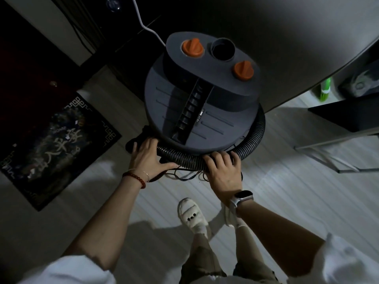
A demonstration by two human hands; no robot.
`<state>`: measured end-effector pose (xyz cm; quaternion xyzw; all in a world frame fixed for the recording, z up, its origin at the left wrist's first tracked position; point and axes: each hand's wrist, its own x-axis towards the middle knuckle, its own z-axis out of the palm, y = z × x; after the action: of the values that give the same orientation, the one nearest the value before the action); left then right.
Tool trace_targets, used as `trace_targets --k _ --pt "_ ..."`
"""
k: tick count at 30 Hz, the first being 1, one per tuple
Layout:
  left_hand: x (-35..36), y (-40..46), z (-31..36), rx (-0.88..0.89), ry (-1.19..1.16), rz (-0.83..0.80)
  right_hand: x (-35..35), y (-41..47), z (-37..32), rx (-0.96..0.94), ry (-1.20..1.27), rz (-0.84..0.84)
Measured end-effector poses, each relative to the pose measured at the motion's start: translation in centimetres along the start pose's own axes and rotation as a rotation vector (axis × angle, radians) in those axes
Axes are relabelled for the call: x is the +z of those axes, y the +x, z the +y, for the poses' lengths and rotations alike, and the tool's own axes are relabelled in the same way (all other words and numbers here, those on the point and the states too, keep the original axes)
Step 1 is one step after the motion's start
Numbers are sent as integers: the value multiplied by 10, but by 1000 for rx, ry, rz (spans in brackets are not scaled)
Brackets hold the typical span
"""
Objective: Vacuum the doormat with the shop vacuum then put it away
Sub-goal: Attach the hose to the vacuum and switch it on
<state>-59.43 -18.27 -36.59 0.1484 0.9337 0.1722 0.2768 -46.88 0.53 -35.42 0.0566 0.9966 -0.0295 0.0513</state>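
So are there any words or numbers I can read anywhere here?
None can be read for sure.
Doormat: large pale brush-style characters, too dim and blurred to read.
Shop vacuum: a small white label beside the handle slot, too tiny to read.
Watch: its screen is dark.

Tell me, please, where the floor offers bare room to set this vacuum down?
Bare pale floor lies right of the hands, before the dark shelf. Crowded: the dark patterned doormat on the left, and the ribbed black hose and cords beside the grey shop vacuum.
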Motion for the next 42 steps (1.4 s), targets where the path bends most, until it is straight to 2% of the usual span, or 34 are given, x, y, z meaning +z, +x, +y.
trace_targets --k 3,8,16,20,26,30,33,37,39,42 --pt "-3 -3 7 11 41 -8 -1 -1 -3 27 -38 -5" --pt "4 -18 13 15 -40 17 1 -12 1 18 -80 42" --pt "22 -36 13 58 -144 29 -3 -19 21 -118 3 184" --pt "23 -41 18 82 -95 101 -12 -14 33 -184 57 249" --pt "3 -55 29 146 -95 95 -33 -13 41 -167 151 211" --pt "-25 -67 46 210 -61 150 -48 -23 39 -38 309 189" --pt "-47 -80 69 175 -106 166 -66 -26 46 75 441 154" --pt "-69 -87 108 124 -167 169 -100 -23 56 325 791 51" --pt "-80 -86 127 101 -210 182 -113 -17 59 491 968 44" --pt "-94 -84 151 77 -285 221 -131 11 66 890 1434 113"
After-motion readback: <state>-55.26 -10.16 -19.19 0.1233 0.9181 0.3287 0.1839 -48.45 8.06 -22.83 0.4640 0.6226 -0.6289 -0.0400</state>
